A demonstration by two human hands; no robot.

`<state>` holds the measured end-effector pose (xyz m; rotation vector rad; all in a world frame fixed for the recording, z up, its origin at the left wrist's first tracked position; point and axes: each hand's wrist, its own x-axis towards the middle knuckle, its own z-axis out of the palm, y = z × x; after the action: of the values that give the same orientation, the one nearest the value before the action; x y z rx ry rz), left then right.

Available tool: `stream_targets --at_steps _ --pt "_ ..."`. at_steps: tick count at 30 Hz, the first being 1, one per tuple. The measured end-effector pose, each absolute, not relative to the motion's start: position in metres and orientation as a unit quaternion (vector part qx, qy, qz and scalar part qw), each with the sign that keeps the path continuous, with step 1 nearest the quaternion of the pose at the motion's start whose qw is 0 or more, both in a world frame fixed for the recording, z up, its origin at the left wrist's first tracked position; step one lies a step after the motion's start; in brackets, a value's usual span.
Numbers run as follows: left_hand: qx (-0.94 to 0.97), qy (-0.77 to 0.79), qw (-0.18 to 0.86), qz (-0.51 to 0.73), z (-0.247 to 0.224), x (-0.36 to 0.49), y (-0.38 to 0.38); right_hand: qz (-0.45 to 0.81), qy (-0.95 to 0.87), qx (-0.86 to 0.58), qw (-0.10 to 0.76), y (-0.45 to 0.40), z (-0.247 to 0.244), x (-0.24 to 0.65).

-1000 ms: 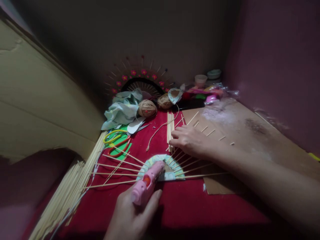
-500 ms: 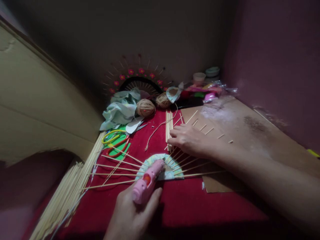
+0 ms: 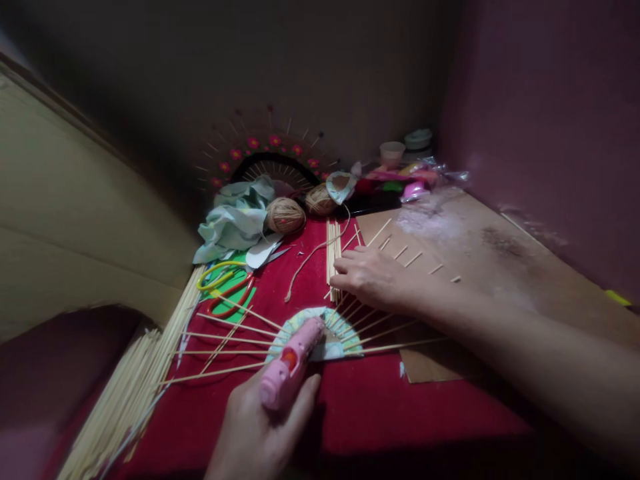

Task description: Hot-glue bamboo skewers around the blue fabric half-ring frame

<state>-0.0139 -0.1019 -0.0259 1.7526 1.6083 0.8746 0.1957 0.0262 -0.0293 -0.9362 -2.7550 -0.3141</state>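
My left hand (image 3: 265,420) is wrapped round a pink glue gun (image 3: 290,367), whose nozzle end lies over a half-round base covered in pale patterned cloth (image 3: 353,337). Thin sticks (image 3: 235,338) fan out from this base to the left and right. My right hand (image 3: 370,277) is palm down over the right-hand sticks, its fingers bent at a small bundle of sticks (image 3: 331,257). Whether its fingertips hold a stick is too small to tell. The right forearm crosses above the sticks and a brown board (image 3: 450,230).
Red-handled scissors (image 3: 233,303) and yellow-handled scissors (image 3: 215,277) lie on green material at left. A large stick pile (image 3: 115,393) runs along the left edge. Behind are crumpled cloth (image 3: 233,227), twine balls (image 3: 286,215), a flowered fan-shaped piece (image 3: 275,141) and a cup (image 3: 392,153).
The whole view has shifted slightly, so most things appear a little further left. Both hands keep nearly the same places relative to the base and sticks.
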Motion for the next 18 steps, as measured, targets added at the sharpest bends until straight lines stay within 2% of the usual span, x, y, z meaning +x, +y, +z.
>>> stream_targets --at_steps 8,18 --pt "0.648 0.629 0.3 0.308 -0.0206 -0.0191 -0.1114 -0.107 -0.938 -0.311 0.109 0.0271 -0.0302 0.1955" --pt "0.642 0.614 0.351 0.295 -0.026 -0.0198 -0.1049 -0.091 -0.938 -0.314 0.116 0.0278 -0.031 0.1952"
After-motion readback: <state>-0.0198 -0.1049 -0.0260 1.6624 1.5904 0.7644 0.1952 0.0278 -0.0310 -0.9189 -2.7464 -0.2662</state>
